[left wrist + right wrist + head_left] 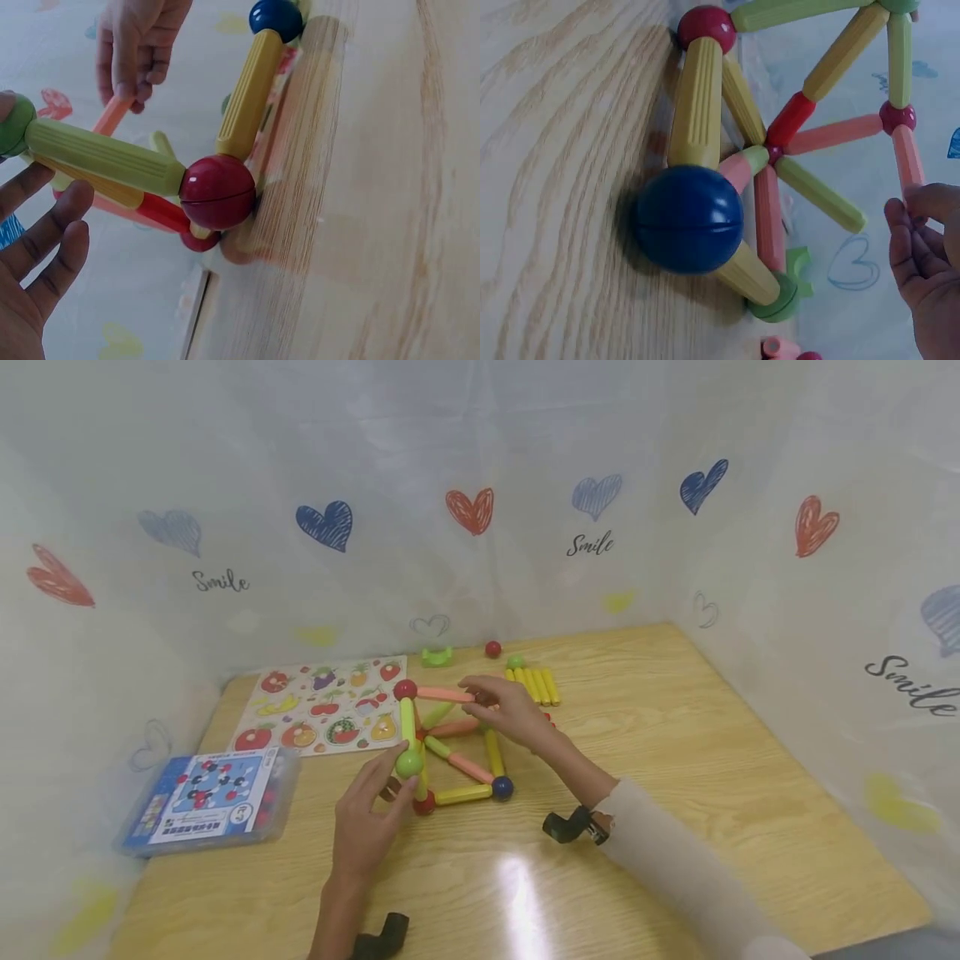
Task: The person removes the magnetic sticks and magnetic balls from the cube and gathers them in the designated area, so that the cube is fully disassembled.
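Note:
A frame of magnetic rods and balls stands on the wooden table in front of me. My left hand (366, 827) holds the green ball (408, 765) at the frame's upper near corner, thumb and fingertips against it. From that ball a light green rod (105, 156) runs down to a red ball (218, 192) low on the frame. My right hand (513, 714) pinches the free end of a pink rod (907, 161), whose other end meets an upper red ball (406, 691). A blue ball (690, 220) forms the low right corner. Inside, several rods meet at a small red ball (775, 153).
A fruit picture board (318, 727) lies behind on the left, with a plastic case (217, 797) nearer me. At the back are a green curved piece (437, 657), a loose red ball (492, 649) and a row of yellow rods (538, 687). Printed curtains (390, 585) surround the table.

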`<act>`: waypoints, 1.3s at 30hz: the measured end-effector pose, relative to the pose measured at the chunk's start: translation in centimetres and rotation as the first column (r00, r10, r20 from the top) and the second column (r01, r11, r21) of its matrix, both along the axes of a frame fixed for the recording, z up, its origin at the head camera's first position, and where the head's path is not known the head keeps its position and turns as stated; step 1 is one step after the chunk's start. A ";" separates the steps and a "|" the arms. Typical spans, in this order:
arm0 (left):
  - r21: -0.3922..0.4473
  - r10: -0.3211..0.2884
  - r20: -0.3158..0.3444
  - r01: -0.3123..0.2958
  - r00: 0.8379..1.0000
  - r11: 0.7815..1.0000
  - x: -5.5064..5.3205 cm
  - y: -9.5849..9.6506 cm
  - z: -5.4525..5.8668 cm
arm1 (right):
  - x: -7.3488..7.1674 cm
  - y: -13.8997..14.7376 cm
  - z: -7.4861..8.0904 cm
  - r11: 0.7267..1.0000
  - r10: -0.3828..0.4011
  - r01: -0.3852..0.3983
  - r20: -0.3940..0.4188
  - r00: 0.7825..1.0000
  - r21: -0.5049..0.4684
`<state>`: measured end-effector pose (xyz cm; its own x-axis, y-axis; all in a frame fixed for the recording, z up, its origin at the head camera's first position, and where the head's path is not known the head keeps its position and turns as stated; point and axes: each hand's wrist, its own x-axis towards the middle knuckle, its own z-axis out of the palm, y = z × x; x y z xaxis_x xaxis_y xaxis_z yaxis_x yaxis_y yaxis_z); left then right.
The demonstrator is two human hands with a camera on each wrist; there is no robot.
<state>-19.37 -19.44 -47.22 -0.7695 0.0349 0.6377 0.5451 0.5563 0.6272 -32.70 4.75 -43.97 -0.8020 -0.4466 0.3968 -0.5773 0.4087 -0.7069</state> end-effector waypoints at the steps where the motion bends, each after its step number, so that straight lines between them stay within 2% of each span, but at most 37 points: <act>1: 0.000 0.000 0.000 0.000 1.000 1.000 0.0 0.0 -0.1 | 0.1 -0.1 -0.1 1.000 -0.003 0.003 -0.034 0.999 -0.011; 4: -0.001 -0.008 -0.010 0.008 1.000 1.000 0.0 0.0 -0.3 | 0.4 0.1 -0.1 0.999 0.015 -0.022 -0.165 0.986 -0.038; 6: -0.007 -0.010 -0.008 0.010 1.000 1.000 -0.1 -0.1 -0.3 | 0.7 0.3 0.1 0.999 0.042 -0.047 -0.248 0.968 -0.016; 8: -0.009 -0.007 -0.015 0.007 1.000 1.000 -0.1 -0.2 -0.3 | 0.9 0.5 0.2 0.997 0.076 -0.073 -0.297 0.952 0.021; 11: -0.011 -0.003 -0.006 0.003 1.000 1.000 -0.1 -0.3 -0.2 | 1.3 0.8 0.3 0.995 0.089 -0.070 -0.303 0.949 0.076; 13: -0.011 -0.001 -0.002 0.001 1.000 1.000 -0.1 -0.3 -0.2 | 1.6 1.2 0.2 0.995 0.080 -0.059 -0.295 0.952 0.079; 17: -0.009 -0.005 0.002 0.005 1.000 1.000 0.0 -0.3 -0.2 | 2.0 2.5 -0.3 0.999 0.006 0.005 -0.292 0.956 0.038; 22: -0.016 0.008 0.010 -0.008 1.000 1.000 0.0 -0.2 -0.2 | 1.6 4.4 -1.1 0.997 -0.063 0.074 -0.324 0.944 0.021; 27: -0.010 -0.005 -0.009 0.005 1.000 1.000 -0.1 -0.3 -0.2 | 1.1 6.6 -1.4 0.990 -0.125 0.138 -0.340 0.932 0.015; 34: -0.012 -0.003 -0.008 0.003 1.000 1.000 -0.1 -0.3 -0.4 | 0.1 9.6 -1.7 0.968 -0.232 0.251 -0.342 0.911 0.013; 39: -0.016 0.000 -0.014 0.000 1.000 1.000 0.0 -0.3 -0.4 | -0.8 11.4 -2.3 0.934 -0.327 0.356 -0.301 0.896 0.044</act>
<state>-19.37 -19.71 -47.63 -0.7602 0.0450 0.6481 0.5540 0.5661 0.6104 -33.54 16.15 -46.29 -0.7714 -0.2123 0.5999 -0.5602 0.6738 -0.4818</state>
